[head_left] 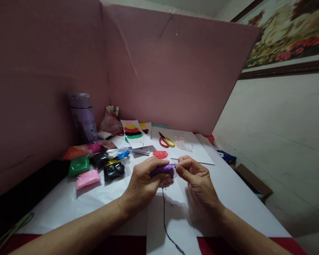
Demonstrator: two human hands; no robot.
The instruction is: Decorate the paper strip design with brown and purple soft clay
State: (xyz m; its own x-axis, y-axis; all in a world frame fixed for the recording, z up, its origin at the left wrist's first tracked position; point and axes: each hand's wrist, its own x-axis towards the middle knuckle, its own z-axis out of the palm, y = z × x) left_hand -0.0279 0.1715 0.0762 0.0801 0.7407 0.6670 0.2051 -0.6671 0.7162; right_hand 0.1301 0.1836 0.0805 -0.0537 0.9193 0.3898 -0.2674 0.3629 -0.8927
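Note:
My left hand (142,180) is closed around a small plastic packet of purple clay (163,170). At the packet's right end, my right hand (195,177) has its thumb and forefinger pinched together; whether they grip the clear film or a bit of clay is too small to tell. Beneath both hands lies a white sheet (172,209). On it, a rounded patch of pinkish clay strokes (167,183) shows partly under the packet, and a dark wavy line (165,221) runs down from it. Farther back is a red textured oval (160,154).
Left of my hands sit several bagged clay packets, among them a pink one (88,179) and a green one (79,165). Behind are scissors (167,140), a card with coloured stripes (134,132) and a purple bottle (83,118). A pink panel (170,71) stands at the back.

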